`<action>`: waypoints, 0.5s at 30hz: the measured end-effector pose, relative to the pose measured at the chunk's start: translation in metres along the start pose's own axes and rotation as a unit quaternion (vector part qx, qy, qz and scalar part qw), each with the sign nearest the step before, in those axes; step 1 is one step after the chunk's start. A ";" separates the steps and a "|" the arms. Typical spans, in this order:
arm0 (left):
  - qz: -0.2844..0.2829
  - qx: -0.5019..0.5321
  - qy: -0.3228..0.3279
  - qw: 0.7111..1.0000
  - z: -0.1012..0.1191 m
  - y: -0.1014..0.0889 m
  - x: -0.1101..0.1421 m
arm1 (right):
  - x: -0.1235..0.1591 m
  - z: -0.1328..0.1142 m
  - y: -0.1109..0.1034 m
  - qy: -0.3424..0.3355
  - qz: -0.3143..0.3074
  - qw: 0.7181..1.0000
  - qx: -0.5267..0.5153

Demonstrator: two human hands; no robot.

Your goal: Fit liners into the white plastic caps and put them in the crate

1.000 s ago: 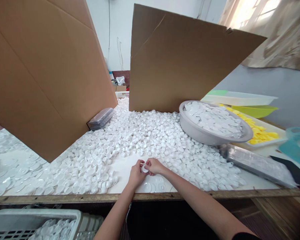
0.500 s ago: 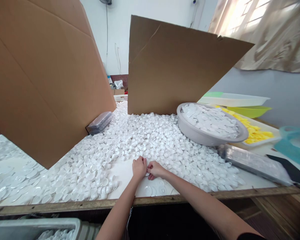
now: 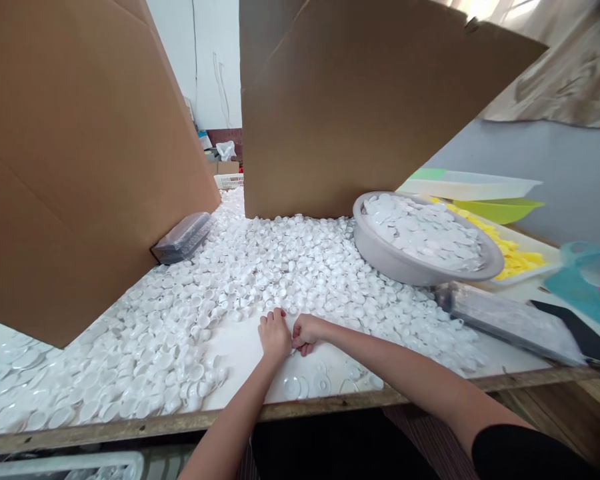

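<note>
My left hand [image 3: 275, 335] and my right hand [image 3: 307, 333] meet above the bare front part of the white table, fingers curled in and their tips close together. Whatever they pinch is hidden by the fingers and too small to name. Just in front of them begins a wide heap of small white plastic cup-shaped pieces [image 3: 300, 267]. Between my wrists and the table edge lie several flat, clear round discs [image 3: 322, 385].
Two cardboard sheets [image 3: 380, 100] stand on the table. At right are a grey basin [image 3: 395, 259] full of flat white pieces, a tray of yellow pieces [image 3: 517, 257] and a plastic-wrapped stack [image 3: 515, 323]. Another wrapped pack [image 3: 183, 238] lies at left. A wooden edge [image 3: 340, 404] borders the table.
My head view has tilted down slightly, so the cardboard and basin sit higher. The hands stay together; the small white bit seen between them before is now hidden.
</note>
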State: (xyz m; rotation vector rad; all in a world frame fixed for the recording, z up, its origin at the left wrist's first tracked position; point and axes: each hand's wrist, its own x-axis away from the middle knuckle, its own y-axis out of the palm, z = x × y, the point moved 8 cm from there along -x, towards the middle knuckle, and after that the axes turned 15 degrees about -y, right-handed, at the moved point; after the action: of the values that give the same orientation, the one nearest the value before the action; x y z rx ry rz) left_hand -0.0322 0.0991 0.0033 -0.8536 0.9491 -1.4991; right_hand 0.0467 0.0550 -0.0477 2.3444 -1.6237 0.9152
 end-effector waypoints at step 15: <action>-0.032 0.052 -0.092 0.994 -0.096 -0.116 0.041 | 0.053 -0.054 0.051 -0.221 0.011 0.973 -0.060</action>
State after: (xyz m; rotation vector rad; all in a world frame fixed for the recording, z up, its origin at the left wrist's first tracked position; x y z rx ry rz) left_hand -0.1716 0.0767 0.0698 -0.9348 0.7084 -1.4825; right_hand -0.0084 0.0157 0.0144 2.5736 -1.7939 0.2924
